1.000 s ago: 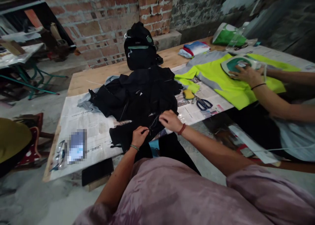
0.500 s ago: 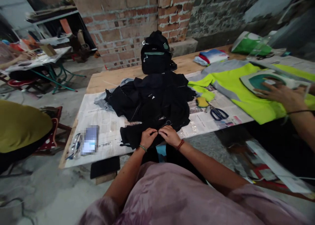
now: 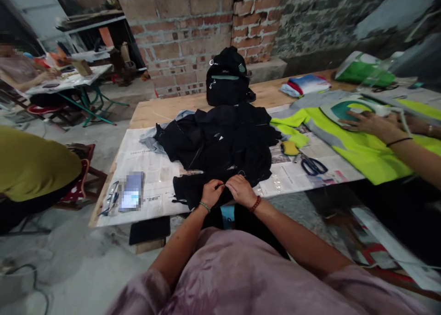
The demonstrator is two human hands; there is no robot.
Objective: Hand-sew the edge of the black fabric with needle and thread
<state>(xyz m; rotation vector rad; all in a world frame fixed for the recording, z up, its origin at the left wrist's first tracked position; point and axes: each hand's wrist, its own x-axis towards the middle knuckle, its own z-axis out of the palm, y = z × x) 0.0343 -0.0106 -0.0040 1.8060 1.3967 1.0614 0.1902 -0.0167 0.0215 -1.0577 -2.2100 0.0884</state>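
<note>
A black garment (image 3: 189, 186) lies at the front edge of the table, below a heap of dark clothes (image 3: 220, 131). My left hand (image 3: 211, 193) pinches at the garment's near edge, thumb and fingers closed. Close beside it, my right hand (image 3: 241, 191) is also closed in a pinch, its fingertips almost meeting the left ones. Whatever fine piece sits between the fingertips is too small to make out. To the right lie dark-handled scissors (image 3: 313, 166) and a yellow item (image 3: 289, 148).
A co-worker's hand (image 3: 370, 124) rests on an iron (image 3: 339, 110) over a neon-yellow garment (image 3: 382, 161). A black backpack (image 3: 225, 92) stands behind the heap. A phone (image 3: 131, 191) and glasses (image 3: 110, 197) lie left on newspaper. Another person sits at a far table.
The view has turned slightly left, so everything appears shifted right. The co-worker's iron has slid left across the neon garment. My hands keep nearly the same pinch.
</note>
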